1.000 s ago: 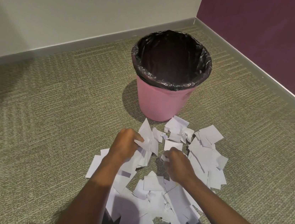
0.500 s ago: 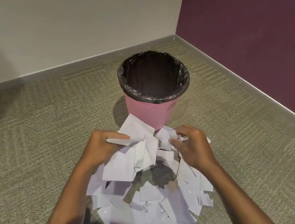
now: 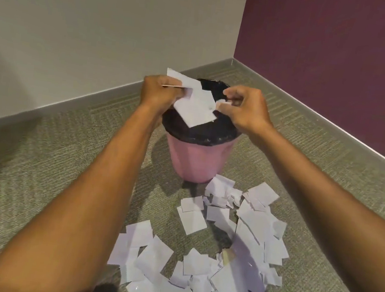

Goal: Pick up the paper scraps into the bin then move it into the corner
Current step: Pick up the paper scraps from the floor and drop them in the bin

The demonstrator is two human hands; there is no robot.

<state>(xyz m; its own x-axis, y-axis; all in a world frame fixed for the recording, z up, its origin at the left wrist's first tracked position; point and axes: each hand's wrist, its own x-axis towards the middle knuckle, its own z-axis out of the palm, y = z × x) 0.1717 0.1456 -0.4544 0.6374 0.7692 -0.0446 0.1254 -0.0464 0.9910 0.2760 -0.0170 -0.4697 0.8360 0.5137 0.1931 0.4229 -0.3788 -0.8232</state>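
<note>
A pink bin [image 3: 197, 158] lined with a black bag [image 3: 197, 134] stands on the carpet. Both my hands hover over its mouth. My left hand [image 3: 160, 92] grips a bunch of white paper scraps [image 3: 195, 107] that hang over the opening. My right hand [image 3: 247, 109] pinches a small white scrap [image 3: 223, 104] at its fingertips. Several more paper scraps [image 3: 219, 251] lie scattered on the carpet in front of the bin, between my forearms.
The room corner [image 3: 232, 62], where the beige wall meets the purple wall, lies behind the bin. Grey-green carpet [image 3: 37, 175] spreads out on the left and right of the bin.
Both hands rose from the pile on the floor, carrying scraps forward and up until they are over the bin's mouth. The view tilted up toward the corner.
</note>
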